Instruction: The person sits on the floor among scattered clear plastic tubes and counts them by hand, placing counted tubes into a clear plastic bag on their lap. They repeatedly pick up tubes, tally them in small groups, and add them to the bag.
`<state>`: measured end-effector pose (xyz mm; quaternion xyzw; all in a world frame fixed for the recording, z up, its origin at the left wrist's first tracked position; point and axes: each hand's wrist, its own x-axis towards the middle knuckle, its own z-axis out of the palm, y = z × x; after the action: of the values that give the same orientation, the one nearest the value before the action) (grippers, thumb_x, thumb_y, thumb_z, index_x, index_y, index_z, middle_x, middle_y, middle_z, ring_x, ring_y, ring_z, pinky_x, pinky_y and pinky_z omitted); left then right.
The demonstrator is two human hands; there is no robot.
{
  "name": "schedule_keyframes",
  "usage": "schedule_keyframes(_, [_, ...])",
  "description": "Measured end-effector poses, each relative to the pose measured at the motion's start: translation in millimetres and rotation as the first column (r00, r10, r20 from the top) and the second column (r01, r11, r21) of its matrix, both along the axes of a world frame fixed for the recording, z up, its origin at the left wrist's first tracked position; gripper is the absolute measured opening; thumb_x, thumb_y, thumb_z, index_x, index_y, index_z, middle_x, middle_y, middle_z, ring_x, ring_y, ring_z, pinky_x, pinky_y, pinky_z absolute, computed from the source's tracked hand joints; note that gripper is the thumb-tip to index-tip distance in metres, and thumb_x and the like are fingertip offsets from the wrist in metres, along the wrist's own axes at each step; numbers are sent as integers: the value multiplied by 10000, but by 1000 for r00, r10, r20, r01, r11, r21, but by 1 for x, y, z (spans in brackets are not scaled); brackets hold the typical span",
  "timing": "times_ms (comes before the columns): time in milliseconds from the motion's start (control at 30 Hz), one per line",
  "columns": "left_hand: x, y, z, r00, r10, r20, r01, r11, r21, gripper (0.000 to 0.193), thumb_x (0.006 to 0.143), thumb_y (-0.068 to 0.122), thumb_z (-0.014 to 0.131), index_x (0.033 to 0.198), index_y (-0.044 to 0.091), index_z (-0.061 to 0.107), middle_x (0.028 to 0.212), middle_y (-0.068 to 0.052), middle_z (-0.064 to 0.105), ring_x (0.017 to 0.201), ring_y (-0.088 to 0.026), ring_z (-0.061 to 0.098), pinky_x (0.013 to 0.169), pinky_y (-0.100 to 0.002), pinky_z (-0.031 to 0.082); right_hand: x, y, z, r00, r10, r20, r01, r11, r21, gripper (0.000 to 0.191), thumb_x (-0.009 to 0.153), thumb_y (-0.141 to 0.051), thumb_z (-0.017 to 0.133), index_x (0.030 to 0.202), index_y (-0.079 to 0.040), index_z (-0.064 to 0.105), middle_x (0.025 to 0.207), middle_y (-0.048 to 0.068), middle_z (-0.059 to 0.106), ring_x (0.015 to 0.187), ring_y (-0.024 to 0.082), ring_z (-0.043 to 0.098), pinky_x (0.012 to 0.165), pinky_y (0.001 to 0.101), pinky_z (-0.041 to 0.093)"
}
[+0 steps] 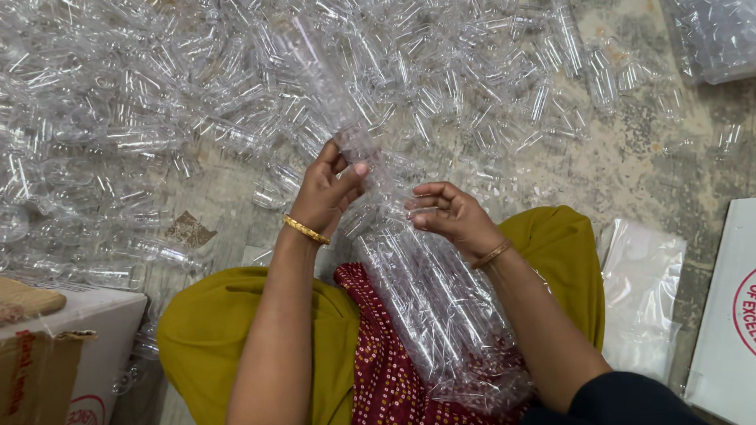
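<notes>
I see both hands working at the mouth of a clear plastic bag point(441, 315) that lies across the lap, packed with small clear plastic tubes. The left hand point(327, 190) pinches the bag's upper edge between thumb and fingers, near a long tube point(316, 68) that rises from the bag mouth toward the heap. The right hand point(445, 213) is curled, its fingertips pressed against the bag's side just below the opening; I cannot tell whether it grips a tube or only the film. I judge this as the filling step, with the bag already quite full. The next move seems to call for keeping the mouth held open and steady while another piece goes in straight. A big heap of loose tubes point(147, 104) covers the floor ahead, 1 flat empty bag point(643, 289) lies at the right beside a white box point(738, 334), and a cardboard box point(46, 352) sits at the left.
</notes>
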<state>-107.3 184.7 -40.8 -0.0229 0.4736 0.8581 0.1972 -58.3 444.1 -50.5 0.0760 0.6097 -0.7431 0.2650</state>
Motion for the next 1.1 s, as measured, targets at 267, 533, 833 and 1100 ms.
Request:
schedule_keyframes(267, [0,2,5,997,-2,-73,2,1000,2,638,930,116,728,1499,64,444,1390,-80,622,1250,-178,612,1004,-353,539,-1,-1,5,992,123,8,-123,981,151,649,850,-207,775,1432,-40,541,1332,109,681,1203,182,665,1050,361,535])
schedule_keyframes(533, [1,5,3,999,-1,-54,2,1000,12,641,948,108,684,1524,88,403,1395,-75,607,1258,-200,612,994,-381,562,4,1,-10,994,76,81,-69,993,-94,604,925,-151,688,1483,-30,489,1431,62,600,1257,194,608,1034,386,532])
schedule_keyframes(833, [-4,-1,4,995,48,-93,-33,987,157,631,980,117,682,1530,69,377,1431,-145,598,1311,-280,618,1059,-425,558,4,3,-6,988,148,35,-138,969,-203,583,981,-129,620,1518,-24,417,1523,87,513,1398,210,499,1093,412,497])
schedule_keyframes(1100, [-4,-8,8,992,96,-80,-77,975,207,581,981,142,685,1485,78,404,1444,-153,589,1323,-300,611,1044,-432,571,2,0,3,982,187,0,-183,958,-222,571,984,-124,604,1515,-30,414,1538,128,503,1441,228,472,1115,414,476])
